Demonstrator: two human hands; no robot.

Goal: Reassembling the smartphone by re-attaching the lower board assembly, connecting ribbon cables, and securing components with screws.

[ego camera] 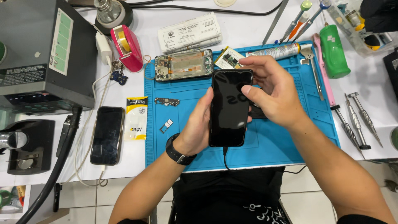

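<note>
**A white bench crowded with repair gear**

A white table [124,166] carries a blue work mat [282,145] at its middle. On the mat lie an opened phone frame [183,65], a small circuit board [166,101], a card tray [166,125] and a glue tube [275,51]. Left of the mat, straight on the table, lie a dark phone [107,135] on a white cable, a yellow-and-white parts packet [136,118] and a pink tape dispenser [126,47]. A grey machine [41,54] stands at the far left. Right of the mat lie screwdrivers [358,120] and a green bottle [334,52].
</note>
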